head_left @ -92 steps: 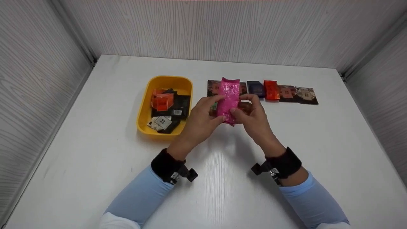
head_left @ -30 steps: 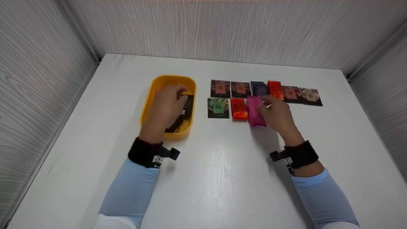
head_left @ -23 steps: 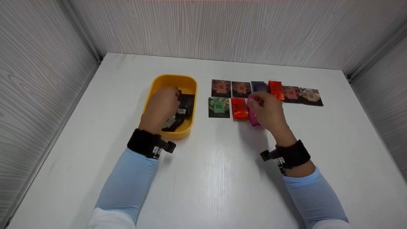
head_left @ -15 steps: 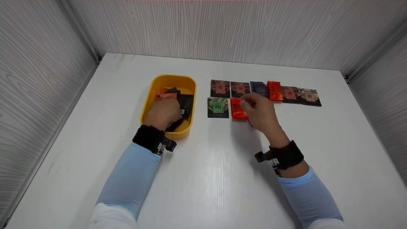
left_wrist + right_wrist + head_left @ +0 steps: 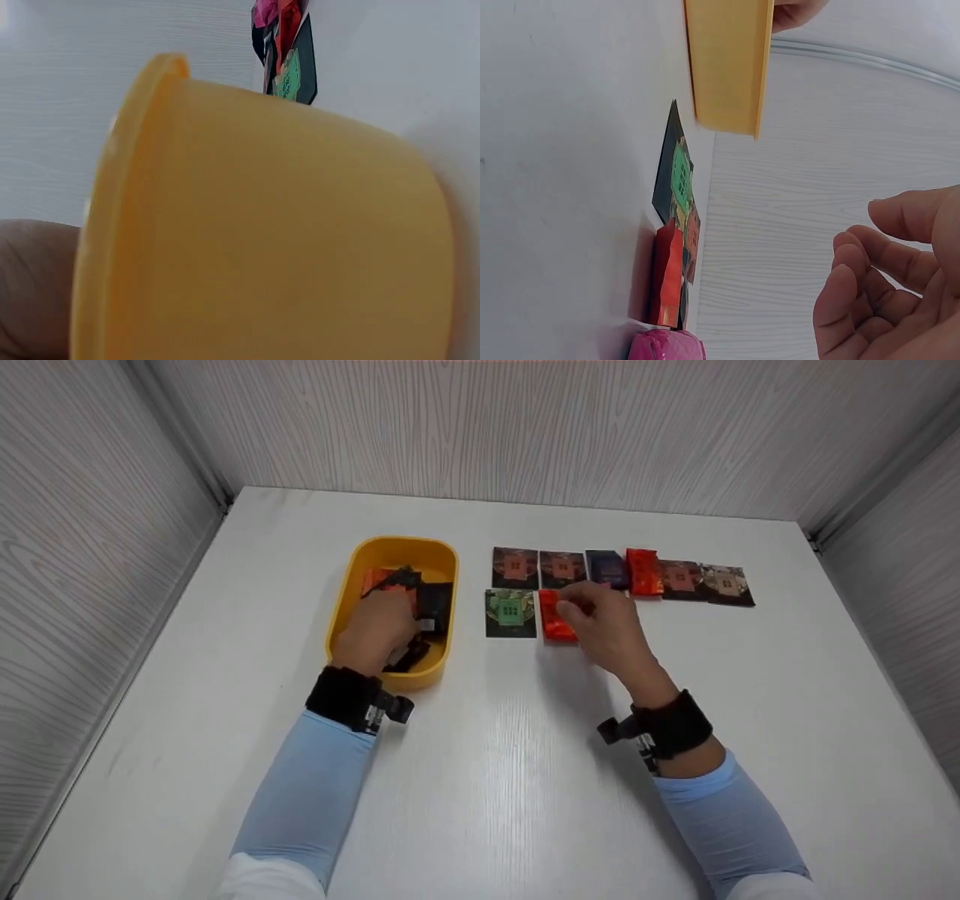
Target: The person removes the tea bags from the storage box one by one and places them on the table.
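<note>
My left hand (image 5: 375, 626) reaches down into the yellow bin (image 5: 409, 682) among black and red sachets. Its fingertips are hidden, and the bin wall blocks them in the left wrist view too. Above the front row hovers my right hand (image 5: 609, 634), fingers loosely bent and nothing between them, as the right wrist view shows. Beneath it lie a shiny red packet (image 5: 555, 619) and, mostly covered in the head view, a pink packet (image 5: 667, 346). Left of the red packet, a black sachet with a green label (image 5: 510, 613) lies flat.
Behind runs a row of sachets: two dark ones with red labels (image 5: 515, 568), a dark blue packet (image 5: 606, 568), another red packet (image 5: 643, 572), a red-labelled sachet (image 5: 681, 580) and a beige-labelled one (image 5: 726, 583). Wood-grain panels (image 5: 487, 435) enclose the white table (image 5: 480, 780).
The pink packet, earlier in both hands, now lies right of the front red packet. My left hand went into the bin and stirs the sachets; my right hand let go and drifted left.
</note>
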### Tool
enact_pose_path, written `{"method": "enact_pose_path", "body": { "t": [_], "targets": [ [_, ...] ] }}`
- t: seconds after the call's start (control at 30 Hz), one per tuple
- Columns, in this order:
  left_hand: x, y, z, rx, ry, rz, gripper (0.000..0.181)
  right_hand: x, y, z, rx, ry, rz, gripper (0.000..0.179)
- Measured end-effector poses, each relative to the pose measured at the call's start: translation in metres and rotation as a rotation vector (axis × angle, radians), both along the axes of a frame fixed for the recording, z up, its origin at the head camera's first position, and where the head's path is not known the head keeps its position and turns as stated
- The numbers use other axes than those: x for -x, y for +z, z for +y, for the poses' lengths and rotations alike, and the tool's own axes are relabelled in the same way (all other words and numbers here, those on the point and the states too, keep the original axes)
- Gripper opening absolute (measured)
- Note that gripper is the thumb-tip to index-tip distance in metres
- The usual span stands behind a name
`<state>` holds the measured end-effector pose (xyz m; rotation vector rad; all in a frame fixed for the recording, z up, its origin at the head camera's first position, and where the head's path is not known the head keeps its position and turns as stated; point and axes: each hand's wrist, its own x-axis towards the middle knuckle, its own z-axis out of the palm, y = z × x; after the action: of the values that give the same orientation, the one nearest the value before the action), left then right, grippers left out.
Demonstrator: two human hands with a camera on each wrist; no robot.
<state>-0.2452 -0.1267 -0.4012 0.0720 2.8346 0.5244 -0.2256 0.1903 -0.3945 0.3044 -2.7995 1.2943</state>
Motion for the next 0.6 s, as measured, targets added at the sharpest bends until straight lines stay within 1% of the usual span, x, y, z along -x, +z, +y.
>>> {"method": "enact_pose_path", "body": {
  "t": [0.03,0.07,0.13,0.23,0.3,0.33,0.43,0.5,0.6],
  "targets": [
    [0.0,-0.002,0.001,0.021,0.004,0.019,0.018,0.0,0.0,0.0,0.003,0.002,0.002,0.022],
    [0.001,-0.004,0.002,0.029,0.023,0.031,0.019,-0.001,-0.001,0.0,0.005,0.004,0.004,0.022],
    [0.002,-0.008,0.003,0.081,0.053,0.066,0.032,-0.001,-0.002,0.0,0.008,0.014,0.007,0.023],
    [0.004,-0.011,0.005,0.113,0.123,0.119,0.053,-0.001,-0.002,-0.001,0.014,0.027,0.008,0.022],
    [0.005,-0.01,0.005,0.12,0.151,0.158,0.051,-0.001,-0.002,-0.001,0.015,0.033,0.006,0.023],
    [0.004,-0.008,0.004,0.113,0.156,0.184,0.046,-0.001,-0.001,-0.002,0.016,0.034,0.003,0.023],
    [0.0,0.003,0.002,0.031,0.153,0.27,0.034,-0.002,0.0,-0.003,0.023,0.035,0.0,0.024],
    [-0.005,0.014,0.004,-0.048,0.15,0.333,0.026,-0.002,0.001,-0.003,0.026,0.035,0.006,0.024],
    [-0.013,0.03,0.013,-0.185,0.153,0.397,0.027,-0.004,0.001,-0.004,0.03,0.034,0.032,0.022]
  ]
}}
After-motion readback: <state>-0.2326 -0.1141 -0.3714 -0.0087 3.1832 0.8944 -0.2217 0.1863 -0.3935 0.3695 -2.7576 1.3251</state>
